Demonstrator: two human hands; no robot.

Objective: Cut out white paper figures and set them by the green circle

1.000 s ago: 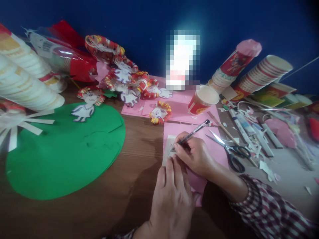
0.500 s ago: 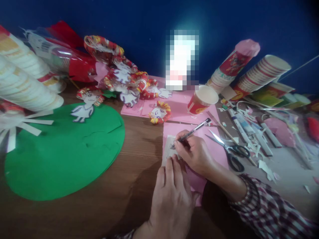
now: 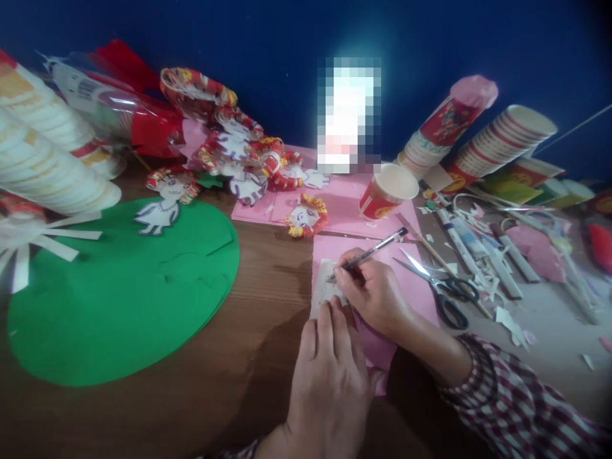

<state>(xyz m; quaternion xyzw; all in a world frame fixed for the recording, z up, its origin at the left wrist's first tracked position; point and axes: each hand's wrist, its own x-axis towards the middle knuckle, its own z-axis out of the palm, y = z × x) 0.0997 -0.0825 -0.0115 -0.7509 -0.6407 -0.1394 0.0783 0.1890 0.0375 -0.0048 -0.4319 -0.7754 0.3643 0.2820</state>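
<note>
In the head view, my right hand (image 3: 375,290) pinches a pen (image 3: 377,245) with its tip on a small piece of white paper (image 3: 326,293). Dark drawn lines show on that paper. My left hand (image 3: 329,376) lies flat, fingers stretched out, its fingertips on the paper's lower part and hiding some of it. Beneath both hands is a pink sheet (image 3: 411,325). Scissors (image 3: 442,284) with black handles lie just right of my right hand. A paper face with red and yellow hair (image 3: 306,218) rests beyond the paper.
A red paper cup (image 3: 388,191) stands behind the pen. Large green paper (image 3: 124,306) covers the table's left, with a paper doll (image 3: 160,210) on it. Stacked cups (image 3: 507,140) lean at the back right. White markers (image 3: 471,248) and paper scraps lie right; a lit, blurred screen (image 3: 347,115) stands behind.
The pen's top end has shifted slightly to the right as my right hand moves it on the paper. My left hand has stayed in place.
</note>
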